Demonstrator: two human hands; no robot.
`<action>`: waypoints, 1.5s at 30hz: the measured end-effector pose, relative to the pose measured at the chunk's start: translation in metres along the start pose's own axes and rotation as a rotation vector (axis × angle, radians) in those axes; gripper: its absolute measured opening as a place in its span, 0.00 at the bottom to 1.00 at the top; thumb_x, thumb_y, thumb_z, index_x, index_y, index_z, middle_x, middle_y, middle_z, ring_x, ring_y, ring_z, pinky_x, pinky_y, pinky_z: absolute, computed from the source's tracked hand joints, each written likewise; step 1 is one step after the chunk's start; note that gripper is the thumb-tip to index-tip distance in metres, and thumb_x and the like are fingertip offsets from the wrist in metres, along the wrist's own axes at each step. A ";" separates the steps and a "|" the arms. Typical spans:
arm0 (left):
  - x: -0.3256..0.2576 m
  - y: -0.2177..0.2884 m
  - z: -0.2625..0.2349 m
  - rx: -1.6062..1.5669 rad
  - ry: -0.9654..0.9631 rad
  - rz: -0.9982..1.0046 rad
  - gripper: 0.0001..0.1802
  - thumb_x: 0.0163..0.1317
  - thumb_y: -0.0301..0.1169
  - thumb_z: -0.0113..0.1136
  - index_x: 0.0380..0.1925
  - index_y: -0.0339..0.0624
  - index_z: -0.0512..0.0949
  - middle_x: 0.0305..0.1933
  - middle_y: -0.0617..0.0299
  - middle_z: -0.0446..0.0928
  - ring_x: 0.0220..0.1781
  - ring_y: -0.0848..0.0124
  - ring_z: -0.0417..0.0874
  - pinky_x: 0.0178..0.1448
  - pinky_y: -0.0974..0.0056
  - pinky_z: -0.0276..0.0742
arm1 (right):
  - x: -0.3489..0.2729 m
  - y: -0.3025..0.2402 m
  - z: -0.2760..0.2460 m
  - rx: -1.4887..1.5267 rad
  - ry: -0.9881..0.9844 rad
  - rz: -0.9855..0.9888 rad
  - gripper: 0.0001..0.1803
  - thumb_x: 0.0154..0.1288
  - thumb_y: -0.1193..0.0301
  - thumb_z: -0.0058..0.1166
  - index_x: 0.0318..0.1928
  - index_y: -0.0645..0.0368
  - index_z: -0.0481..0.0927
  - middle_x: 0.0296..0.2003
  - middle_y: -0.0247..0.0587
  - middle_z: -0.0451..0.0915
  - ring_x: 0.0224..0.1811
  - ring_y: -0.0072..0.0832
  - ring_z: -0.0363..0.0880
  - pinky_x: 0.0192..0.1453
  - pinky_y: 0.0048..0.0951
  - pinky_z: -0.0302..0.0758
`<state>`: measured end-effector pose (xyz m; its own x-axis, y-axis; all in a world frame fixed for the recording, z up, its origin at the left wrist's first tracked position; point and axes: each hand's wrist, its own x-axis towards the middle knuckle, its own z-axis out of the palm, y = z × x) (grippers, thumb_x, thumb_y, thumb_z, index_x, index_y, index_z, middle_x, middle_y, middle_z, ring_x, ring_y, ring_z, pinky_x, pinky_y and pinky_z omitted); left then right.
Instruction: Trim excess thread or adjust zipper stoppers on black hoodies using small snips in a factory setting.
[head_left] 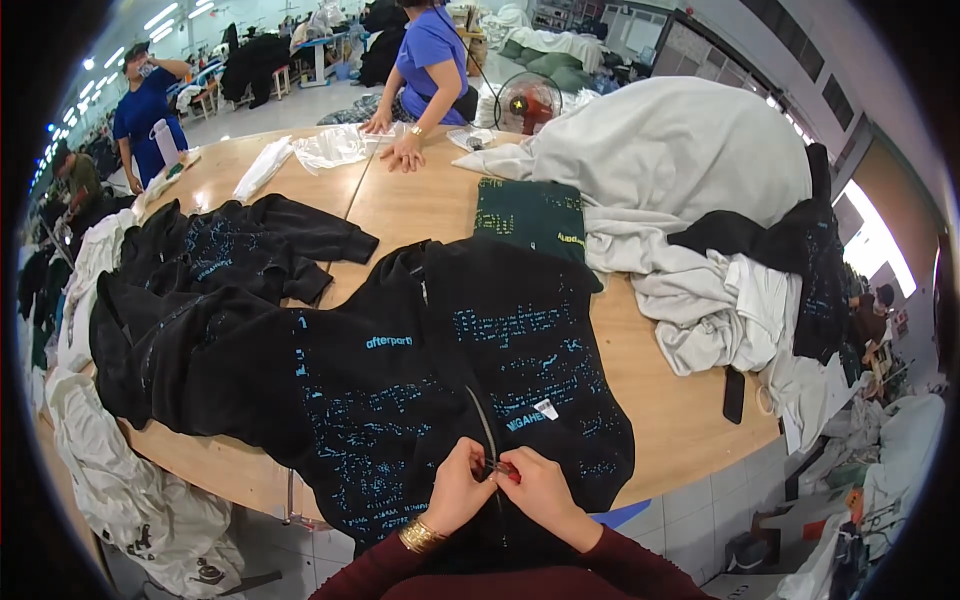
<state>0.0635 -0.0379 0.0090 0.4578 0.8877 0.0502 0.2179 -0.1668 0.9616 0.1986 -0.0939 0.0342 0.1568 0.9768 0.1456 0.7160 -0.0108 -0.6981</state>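
Note:
A black zip-up jacket with light-blue print lies spread over the near side of the table. Its zipper runs down the middle toward me, partly curling up from the cloth. My left hand is closed in a pinch on the zipper near the jacket's lower part. Right beside it, almost touching, my right hand is closed round a small red-handled tool, whose tip meets the left fingertips at the zipper. Fingers hide most of the tool. A small white tag rests on the printed front.
More black printed garments lie at left. A folded dark green garment sits beyond the jacket. Pale grey fabric is heaped at right, near a black phone. Across the wooden table, a person in purple leans on it.

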 end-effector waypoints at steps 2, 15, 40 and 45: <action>0.003 0.001 -0.003 0.008 -0.003 0.013 0.18 0.47 0.24 0.67 0.34 0.38 0.68 0.26 0.60 0.72 0.27 0.70 0.76 0.33 0.67 0.73 | 0.005 0.000 -0.001 -0.026 -0.020 0.011 0.08 0.53 0.75 0.59 0.34 0.64 0.77 0.28 0.43 0.77 0.27 0.34 0.80 0.31 0.29 0.76; 0.008 -0.007 -0.011 -0.085 -0.096 -0.028 0.19 0.49 0.31 0.71 0.32 0.38 0.70 0.28 0.61 0.74 0.27 0.74 0.77 0.32 0.70 0.74 | 0.019 0.015 -0.012 0.278 -0.139 0.250 0.06 0.56 0.75 0.57 0.31 0.66 0.77 0.23 0.34 0.76 0.26 0.18 0.74 0.32 0.22 0.72; 0.009 -0.027 -0.004 -0.237 -0.106 -0.122 0.25 0.51 0.33 0.70 0.41 0.38 0.65 0.26 0.64 0.73 0.27 0.78 0.75 0.33 0.72 0.73 | -0.076 0.068 -0.101 0.197 -0.780 0.427 0.06 0.62 0.70 0.56 0.35 0.59 0.79 0.33 0.32 0.78 0.35 0.19 0.75 0.41 0.22 0.71; 0.016 -0.029 -0.006 -0.348 -0.148 -0.222 0.21 0.55 0.31 0.66 0.41 0.35 0.65 0.22 0.64 0.73 0.21 0.79 0.73 0.25 0.74 0.69 | -0.024 0.014 -0.069 0.130 -0.235 0.158 0.06 0.61 0.72 0.57 0.36 0.60 0.79 0.28 0.36 0.75 0.26 0.23 0.71 0.32 0.22 0.69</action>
<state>0.0595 -0.0167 -0.0161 0.5564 0.8106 -0.1829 0.0329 0.1984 0.9796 0.2515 -0.1318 0.0692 0.0869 0.9880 -0.1276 0.6002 -0.1541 -0.7849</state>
